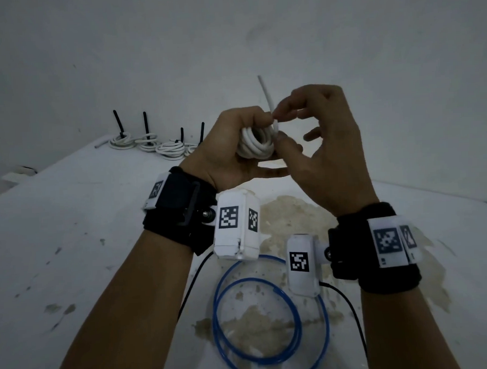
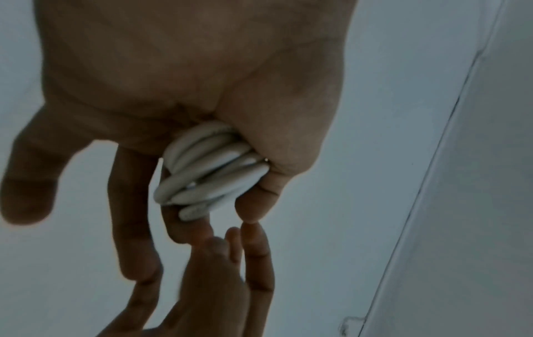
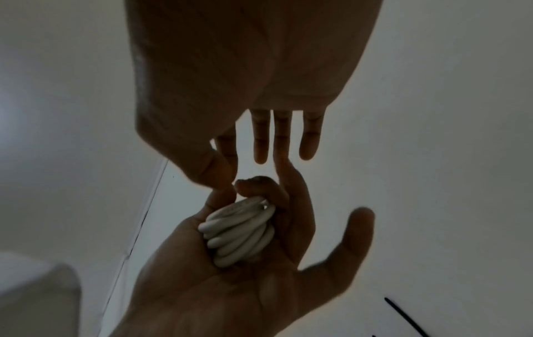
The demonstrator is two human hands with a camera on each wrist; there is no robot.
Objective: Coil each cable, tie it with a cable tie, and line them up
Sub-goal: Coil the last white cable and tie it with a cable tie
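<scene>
In the head view my left hand (image 1: 265, 136) grips a small white cable coil (image 1: 256, 144) above the table, thumb on top and fingers curled under it. The coil's free end (image 1: 266, 97) sticks up past my knuckles. My right hand (image 1: 275, 118) pinches that end between thumb and forefinger just above the coil, its other fingers spread. The left wrist view shows the coil (image 2: 210, 168) pressed into my palm, with right fingertips (image 2: 251, 237) meeting it. In the right wrist view the coil (image 3: 239, 234) lies in my cupped left hand (image 3: 230, 291). No cable tie shows on this coil.
Several white coils (image 1: 148, 142) lie in a row at the table's back left by the wall, each with a black tie tail (image 1: 119, 122) standing up. A loose blue cable loop (image 1: 270, 308) lies on the stained white table (image 1: 72, 247) under my wrists.
</scene>
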